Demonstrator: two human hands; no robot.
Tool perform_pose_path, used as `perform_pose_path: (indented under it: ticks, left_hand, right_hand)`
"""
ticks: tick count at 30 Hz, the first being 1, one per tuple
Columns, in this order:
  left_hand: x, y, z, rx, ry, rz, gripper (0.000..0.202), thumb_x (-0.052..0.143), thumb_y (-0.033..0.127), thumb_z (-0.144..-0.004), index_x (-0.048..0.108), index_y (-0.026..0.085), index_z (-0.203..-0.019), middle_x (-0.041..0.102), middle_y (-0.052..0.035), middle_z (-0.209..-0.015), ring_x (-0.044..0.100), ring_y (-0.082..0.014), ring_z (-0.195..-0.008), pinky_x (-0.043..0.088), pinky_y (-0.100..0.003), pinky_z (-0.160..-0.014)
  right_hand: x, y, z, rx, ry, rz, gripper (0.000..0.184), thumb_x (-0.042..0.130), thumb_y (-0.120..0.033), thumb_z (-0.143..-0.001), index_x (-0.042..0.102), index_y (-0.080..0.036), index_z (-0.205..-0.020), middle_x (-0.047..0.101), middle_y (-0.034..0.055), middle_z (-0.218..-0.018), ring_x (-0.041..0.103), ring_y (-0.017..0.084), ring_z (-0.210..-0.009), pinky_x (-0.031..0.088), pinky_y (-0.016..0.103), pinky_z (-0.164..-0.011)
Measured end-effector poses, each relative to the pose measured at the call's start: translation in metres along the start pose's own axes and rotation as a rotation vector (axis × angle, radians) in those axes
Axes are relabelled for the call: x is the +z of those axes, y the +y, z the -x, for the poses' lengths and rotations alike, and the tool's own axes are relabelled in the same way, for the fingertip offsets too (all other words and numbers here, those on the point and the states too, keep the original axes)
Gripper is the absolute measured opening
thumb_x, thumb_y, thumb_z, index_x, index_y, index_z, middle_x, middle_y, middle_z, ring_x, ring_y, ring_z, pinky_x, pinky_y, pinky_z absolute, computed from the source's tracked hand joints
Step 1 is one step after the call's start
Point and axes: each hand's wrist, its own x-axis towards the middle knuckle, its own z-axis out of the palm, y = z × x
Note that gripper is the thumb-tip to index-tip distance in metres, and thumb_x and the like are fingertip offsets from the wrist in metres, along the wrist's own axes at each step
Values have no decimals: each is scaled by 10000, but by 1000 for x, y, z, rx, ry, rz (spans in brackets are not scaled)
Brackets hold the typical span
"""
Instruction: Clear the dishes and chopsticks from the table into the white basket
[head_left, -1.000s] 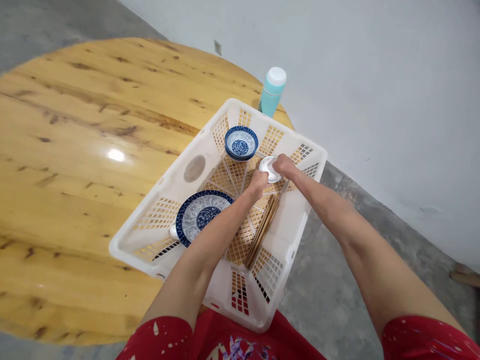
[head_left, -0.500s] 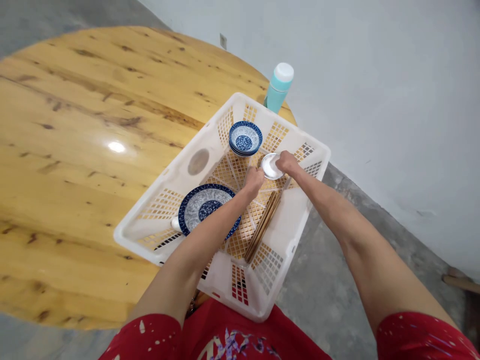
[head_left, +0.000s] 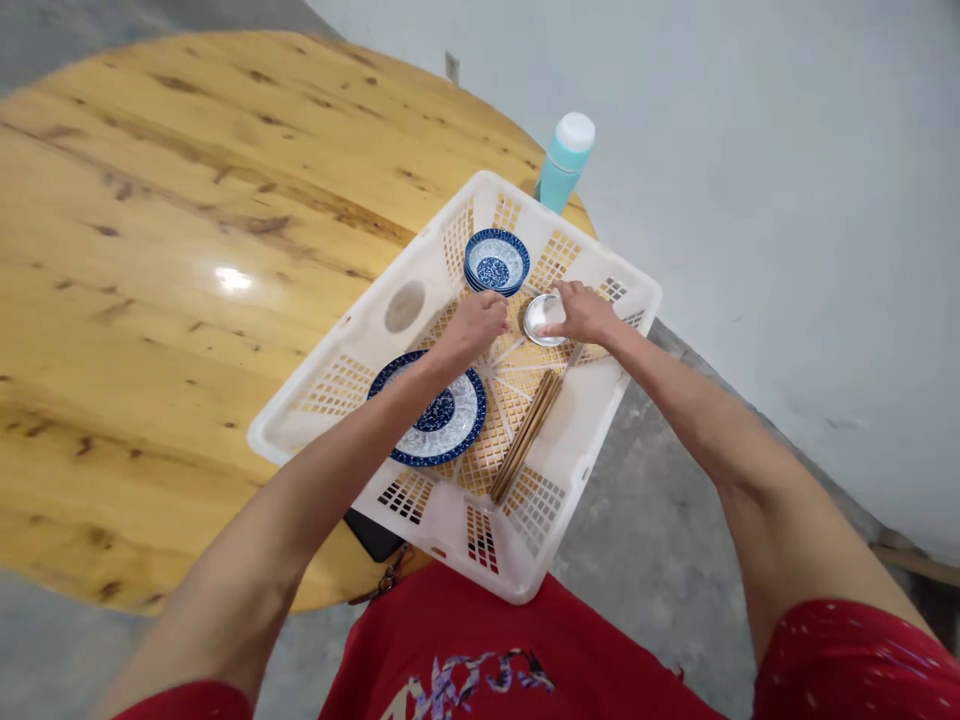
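A white plastic basket [head_left: 360, 340] lies on the round wooden table [head_left: 187, 230], its near corner past the table's edge. Inside it are a stack of small blue-patterned bowls [head_left: 496, 262], a large blue-patterned plate [head_left: 450, 425], a bundle of wooden chopsticks [head_left: 527, 435] and a small white dish [head_left: 541, 318]. My right hand [head_left: 585, 313] grips the white dish by its right rim. My left hand [head_left: 474, 324] hovers palm down just left of that dish and just below the bowl stack, fingers curled, holding nothing I can see.
A teal bottle with a white cap [head_left: 565, 162] stands at the table's far edge behind the basket. A dark object [head_left: 373, 538] shows under the basket's near side. Grey concrete floor and a white wall lie to the right.
My left hand has let go of the white dish and shifted left toward the bowl stack. My right hand keeps the dish. The view has moved, so the basket sits higher.
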Motion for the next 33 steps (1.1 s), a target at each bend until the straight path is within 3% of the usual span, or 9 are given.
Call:
perform_pose_path:
  ticks: [3, 7, 15, 19, 25, 33]
  left_hand:
    - [-30, 18, 31, 168, 22, -133, 192, 480, 217, -834, 649, 143, -889, 664, -48, -836, 649, -144, -774, 540, -298, -773]
    - [-66, 26, 82, 239, 146, -210, 227, 471, 258, -856, 666, 165, -923, 678, -54, -905, 655, -138, -793, 555, -288, -766]
    - [-106, -4, 153, 141, 402, -233, 215, 511, 267, -863, 686, 195, -965, 692, -38, -948, 666, -139, -804, 567, -299, -782]
    - [-113, -13, 170, 145, 482, -223, 203, 513, 250, -873, 695, 218, -957, 687, -12, -914, 665, -131, -795, 572, -302, -787]
    - [-108, -7, 177, 232, 544, -368, 199, 513, 262, -892, 686, 222, -982, 696, -14, -942, 677, -133, -791, 563, -282, -773]
    - [-113, -21, 178, 420, 542, -657, 201, 505, 249, -884, 659, 248, -1013, 681, -24, -997, 666, -158, -865, 525, -305, -823]
  right_hand:
    - [6, -3, -3, -44, -50, 63, 1141, 792, -600, -561, 241, -186, -1469, 344, 201, -1446, 379, 407, -1257, 361, 541, -1001]
    - [13, -8, -9, -86, -88, 92, 1124, 809, -522, -566, 218, -217, -1472, 296, 180, -1476, 338, 402, -1282, 362, 547, -1000]
    - [14, -3, -20, -130, -106, 44, 1027, 810, -457, -574, 326, -168, -1433, 407, 173, -1368, 437, 363, -1204, 387, 467, -997]
    - [13, 3, -26, -161, -146, -23, 1000, 805, -476, -587, 357, -159, -1423, 456, 151, -1332, 482, 324, -1184, 395, 405, -995]
    - [15, 6, -24, -201, -121, -13, 1032, 804, -477, -583, 337, -142, -1441, 427, 162, -1398, 451, 337, -1233, 373, 407, -1017]
    - [12, 4, -19, -196, -108, -6, 975, 777, -425, -617, 334, -140, -1438, 398, 154, -1438, 421, 338, -1270, 334, 423, -1056]
